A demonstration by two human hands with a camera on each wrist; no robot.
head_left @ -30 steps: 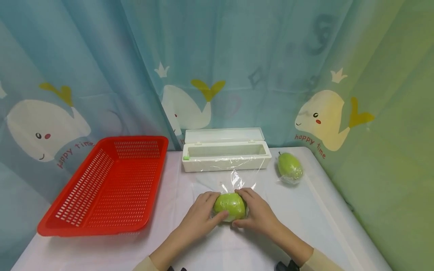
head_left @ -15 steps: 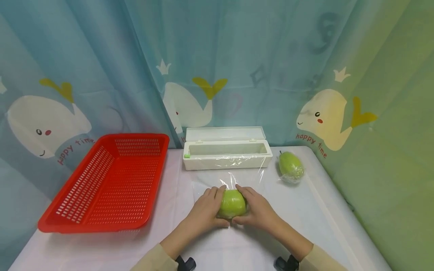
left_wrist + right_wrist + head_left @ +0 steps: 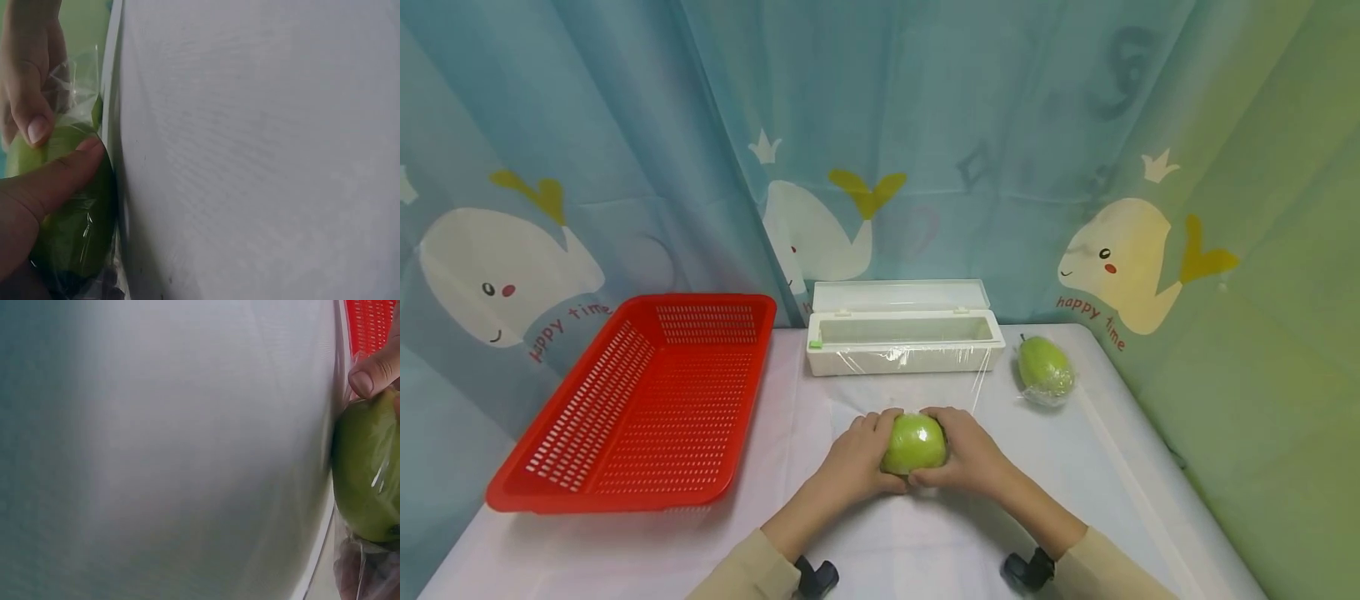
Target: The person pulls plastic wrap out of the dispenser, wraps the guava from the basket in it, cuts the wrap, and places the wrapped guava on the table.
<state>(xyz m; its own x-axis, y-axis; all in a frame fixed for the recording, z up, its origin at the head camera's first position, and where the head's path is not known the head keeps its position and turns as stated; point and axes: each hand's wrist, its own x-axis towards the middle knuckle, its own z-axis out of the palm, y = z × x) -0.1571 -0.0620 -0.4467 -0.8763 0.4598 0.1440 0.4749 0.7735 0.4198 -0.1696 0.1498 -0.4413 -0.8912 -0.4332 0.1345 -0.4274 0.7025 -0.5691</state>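
A green pear [image 3: 913,444] sits between both hands near the table's middle, with clear cling film around it. My left hand [image 3: 856,454] grips its left side, the thumb lying along the fruit in the left wrist view. From the other side, my right hand [image 3: 967,450] holds the pear, fingers at the far side and thumb near. Loose film [image 3: 75,87] bunches at the pear's end in the left wrist view. Behind the hands stands a white cling film box [image 3: 906,360], lid raised, with film hanging over its front. The fingers beneath the pear are hidden.
A red plastic basket [image 3: 673,496] stands on the left of the white-covered table [image 3: 1120,517]. Another film-wrapped green pear [image 3: 1045,367] lies at the back right. A patterned curtain [image 3: 962,125] hangs behind the table.
The pear has turned over between the hands and gone slightly farther from me. The left thumb moved from the pear's front down to its near lower edge. The film hanging at the box shifted.
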